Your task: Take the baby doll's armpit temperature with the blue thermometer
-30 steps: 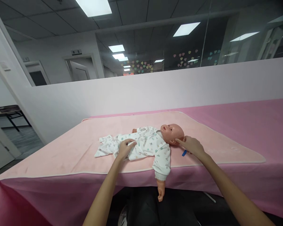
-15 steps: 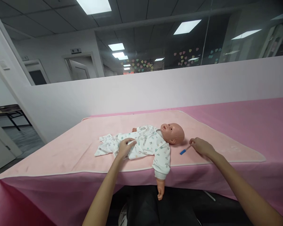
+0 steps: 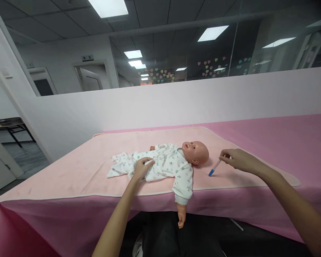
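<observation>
- The right hand (image 3: pixel 237 159) has left the doll's head (image 3: pixel 199 151), where a finger lay by the ear a second ago; it is now just beyond the head, right of the frame's centre, well clear of contact.
- That hand's thumb and fingers are pinched narrow on the upper end of a thin stick (image 3: pixel 216 166); the stick leans more steeply than half a second ago, its blue end (image 3: pixel 211 172) pointing down and left; whether that end touches the pale pink mat (image 3: pixel 77 171) I cannot tell.
- The doll (image 3: pixel 166 162) has stayed put, on its back across the centre of the frame; its near arm (image 3: pixel 183 184) hangs over the mat's front edge, toward the lower middle.
- The left hand (image 3: pixel 142 167) has not shifted either; it rests at the doll's side, left of centre, fingers slightly spread; whether it grips the clothing I cannot tell.
- For the work in hand, this seems to mean the left hand alone steadies the doll; the right is given over to the stick.
</observation>
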`<action>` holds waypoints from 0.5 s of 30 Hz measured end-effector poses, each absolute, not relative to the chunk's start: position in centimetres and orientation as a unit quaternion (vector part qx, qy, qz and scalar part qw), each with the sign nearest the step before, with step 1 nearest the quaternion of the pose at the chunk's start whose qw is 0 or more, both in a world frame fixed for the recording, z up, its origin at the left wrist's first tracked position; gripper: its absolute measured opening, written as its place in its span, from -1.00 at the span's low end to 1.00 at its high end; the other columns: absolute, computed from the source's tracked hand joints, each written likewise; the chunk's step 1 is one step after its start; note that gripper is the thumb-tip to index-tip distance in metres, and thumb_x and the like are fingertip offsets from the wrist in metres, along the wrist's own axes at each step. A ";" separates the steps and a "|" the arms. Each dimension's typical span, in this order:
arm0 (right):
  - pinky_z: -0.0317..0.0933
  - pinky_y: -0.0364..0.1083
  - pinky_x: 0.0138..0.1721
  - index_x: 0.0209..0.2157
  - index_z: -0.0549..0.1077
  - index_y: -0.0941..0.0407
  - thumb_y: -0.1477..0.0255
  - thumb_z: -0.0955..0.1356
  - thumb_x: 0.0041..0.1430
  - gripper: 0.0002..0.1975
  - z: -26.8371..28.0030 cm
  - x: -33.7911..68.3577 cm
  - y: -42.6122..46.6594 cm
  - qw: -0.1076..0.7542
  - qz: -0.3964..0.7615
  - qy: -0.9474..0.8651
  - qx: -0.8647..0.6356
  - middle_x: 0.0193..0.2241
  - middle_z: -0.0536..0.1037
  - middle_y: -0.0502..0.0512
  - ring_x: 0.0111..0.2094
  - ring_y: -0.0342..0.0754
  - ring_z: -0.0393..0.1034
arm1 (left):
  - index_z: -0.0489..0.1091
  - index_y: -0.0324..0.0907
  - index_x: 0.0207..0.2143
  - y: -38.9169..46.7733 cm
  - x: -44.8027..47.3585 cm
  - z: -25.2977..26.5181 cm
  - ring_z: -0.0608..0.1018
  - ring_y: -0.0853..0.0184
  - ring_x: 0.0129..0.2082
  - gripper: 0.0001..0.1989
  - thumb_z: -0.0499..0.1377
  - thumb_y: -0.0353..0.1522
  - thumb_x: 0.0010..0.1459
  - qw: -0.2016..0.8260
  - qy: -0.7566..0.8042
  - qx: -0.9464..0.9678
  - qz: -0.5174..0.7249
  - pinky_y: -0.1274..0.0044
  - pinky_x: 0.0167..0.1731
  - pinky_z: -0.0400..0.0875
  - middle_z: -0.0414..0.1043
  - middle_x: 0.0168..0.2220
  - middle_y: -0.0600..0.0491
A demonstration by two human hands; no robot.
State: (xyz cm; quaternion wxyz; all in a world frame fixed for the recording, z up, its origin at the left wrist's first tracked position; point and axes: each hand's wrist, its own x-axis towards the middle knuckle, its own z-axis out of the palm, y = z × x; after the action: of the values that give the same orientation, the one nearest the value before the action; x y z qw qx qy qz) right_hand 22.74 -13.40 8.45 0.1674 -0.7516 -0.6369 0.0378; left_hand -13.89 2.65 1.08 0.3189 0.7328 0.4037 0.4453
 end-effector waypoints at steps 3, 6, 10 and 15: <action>0.00 -0.17 -0.54 -0.39 0.42 0.10 0.26 0.13 0.12 -0.68 9.0 21.2 -12.7 0.136 0.010 -0.622 -0.771 -0.39 0.49 0.12 -0.45 -0.05 0.34 | 0.49 -0.16 -0.36 2.7 -13.9 0.9 0.47 0.21 -0.20 -0.74 0.19 -0.19 -0.06 0.315 0.403 0.734 0.447 0.46 -0.18 0.31 0.49 -0.26 0.02; 0.00 -0.15 -0.52 -0.39 0.41 0.12 0.35 0.10 0.15 -0.68 8.8 19.9 -12.2 0.088 -0.042 -0.603 -0.792 -0.39 0.49 0.17 -0.39 0.01 0.37 | 0.50 -0.16 -0.36 2.9 -14.0 0.8 0.47 0.21 -0.21 -0.73 0.19 -0.19 -0.07 0.316 0.402 0.733 0.448 0.45 -0.17 0.31 0.50 -0.26 0.01; 0.03 -0.12 -0.51 -0.33 0.41 0.21 0.48 0.10 0.16 -0.71 8.0 18.3 -11.9 0.014 -0.119 -0.588 -0.800 -0.42 0.47 0.27 -0.40 0.07 0.40 | 0.50 -0.16 -0.36 2.9 -13.9 0.7 0.48 0.21 -0.21 -0.73 0.19 -0.18 -0.07 0.314 0.404 0.733 0.449 0.45 -0.17 0.31 0.50 -0.26 0.01; 0.01 -0.13 -0.54 -0.50 0.41 0.21 0.52 0.13 0.13 -0.73 8.0 17.6 -11.9 0.012 -0.131 -0.608 -0.783 -0.50 0.44 0.23 -0.49 -0.01 0.35 | 0.50 -0.17 -0.37 2.9 -13.9 0.7 0.48 0.22 -0.22 -0.74 0.20 -0.20 -0.07 0.313 0.406 0.729 0.454 0.47 -0.21 0.32 0.50 -0.28 0.01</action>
State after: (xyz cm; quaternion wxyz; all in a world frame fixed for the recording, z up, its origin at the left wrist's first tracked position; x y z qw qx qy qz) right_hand 17.61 -11.88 8.00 0.0117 -0.7832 -0.6076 -0.1314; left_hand -13.92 2.89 0.74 0.3127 0.7287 0.4058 0.4545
